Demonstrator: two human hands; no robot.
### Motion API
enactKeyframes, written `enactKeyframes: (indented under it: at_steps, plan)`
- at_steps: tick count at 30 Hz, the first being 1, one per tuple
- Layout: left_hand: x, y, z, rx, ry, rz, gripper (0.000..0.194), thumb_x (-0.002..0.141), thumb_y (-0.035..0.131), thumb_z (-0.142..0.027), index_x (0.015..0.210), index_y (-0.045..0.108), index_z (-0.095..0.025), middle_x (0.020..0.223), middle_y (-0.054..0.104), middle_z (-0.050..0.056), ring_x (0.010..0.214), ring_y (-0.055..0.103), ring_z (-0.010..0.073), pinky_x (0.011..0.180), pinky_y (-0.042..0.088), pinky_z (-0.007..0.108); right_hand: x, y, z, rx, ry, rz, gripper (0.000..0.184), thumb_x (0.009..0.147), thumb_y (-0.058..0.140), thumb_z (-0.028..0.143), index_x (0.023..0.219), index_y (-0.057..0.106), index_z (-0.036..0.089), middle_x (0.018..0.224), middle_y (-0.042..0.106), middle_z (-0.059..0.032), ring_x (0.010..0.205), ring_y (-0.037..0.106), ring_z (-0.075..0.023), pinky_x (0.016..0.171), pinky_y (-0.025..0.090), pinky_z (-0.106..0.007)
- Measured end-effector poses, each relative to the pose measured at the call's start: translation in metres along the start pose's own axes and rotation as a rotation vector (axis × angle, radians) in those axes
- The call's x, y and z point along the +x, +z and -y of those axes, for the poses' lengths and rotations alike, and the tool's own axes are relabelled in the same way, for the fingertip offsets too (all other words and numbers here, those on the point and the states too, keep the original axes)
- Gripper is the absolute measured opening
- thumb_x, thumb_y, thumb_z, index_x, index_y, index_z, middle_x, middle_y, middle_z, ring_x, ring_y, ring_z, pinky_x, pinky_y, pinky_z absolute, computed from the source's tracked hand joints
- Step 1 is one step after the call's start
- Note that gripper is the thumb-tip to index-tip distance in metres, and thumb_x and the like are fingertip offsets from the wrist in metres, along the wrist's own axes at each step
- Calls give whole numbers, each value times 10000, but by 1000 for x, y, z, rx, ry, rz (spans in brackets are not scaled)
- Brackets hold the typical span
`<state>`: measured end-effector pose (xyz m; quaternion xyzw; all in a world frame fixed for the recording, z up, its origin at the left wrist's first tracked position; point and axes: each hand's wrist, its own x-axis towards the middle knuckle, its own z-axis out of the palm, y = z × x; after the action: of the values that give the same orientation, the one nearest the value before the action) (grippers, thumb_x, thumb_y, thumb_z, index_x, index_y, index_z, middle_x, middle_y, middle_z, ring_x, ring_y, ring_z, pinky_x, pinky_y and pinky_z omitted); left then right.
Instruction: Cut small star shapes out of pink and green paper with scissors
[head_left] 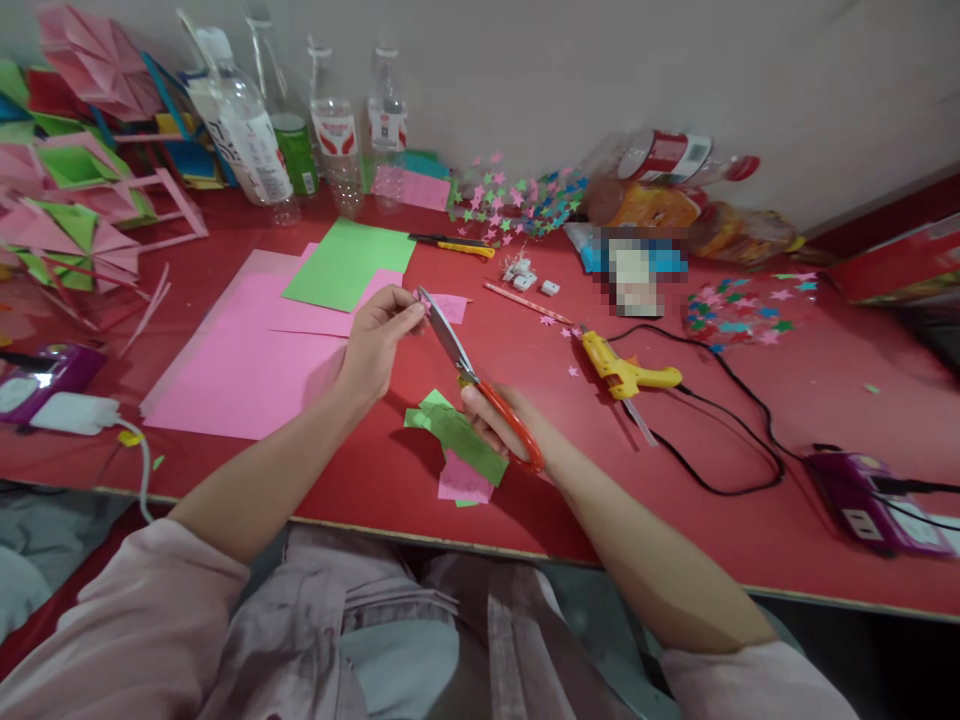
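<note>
My right hand (495, 415) grips orange-handled scissors (448, 340), their blades pointing up and to the left. At the blade tips, my left hand (379, 335) pinches a small pink piece of paper (418, 296), mostly hidden by the fingers. Below the hands lie green paper scraps (457, 432) and a pink scrap (463, 478). Large pink sheets (232, 370) are spread to the left, partly behind my left wrist. A green sheet (351, 262) rests on top of them. Just beyond the scissors is another pink scrap (450, 308).
Along the wall stand several plastic bottles (330, 130), left of bags of paper stars (517, 200). A yellow utility knife (465, 248) lies behind a pencil (525, 300). On the right, a yellow glue gun (626, 370) trails a black cord. Folded paper crafts (82, 200) crowd the left.
</note>
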<state>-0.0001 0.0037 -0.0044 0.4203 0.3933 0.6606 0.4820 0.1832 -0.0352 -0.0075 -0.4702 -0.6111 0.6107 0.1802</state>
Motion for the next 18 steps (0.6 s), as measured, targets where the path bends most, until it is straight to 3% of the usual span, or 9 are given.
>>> enactKeyframes:
  at_steps: [5,18]
  plan:
    - [0,-1,0,1,-11,0,123,731,674,-206,654,580,-185,621,593,-33,594,523,63,622,445,206,1,1,-2,44,4,2,523,850,503,701,654,388,230,330,361,102,236,299,-52,250,247,-181]
    - [1,-2,-1,-21,8,17,84,713,664,-179,651,608,-172,617,606,-36,595,541,57,624,439,196,-2,1,4,37,29,-61,601,723,583,788,612,382,232,351,328,103,254,270,-39,249,239,-188]
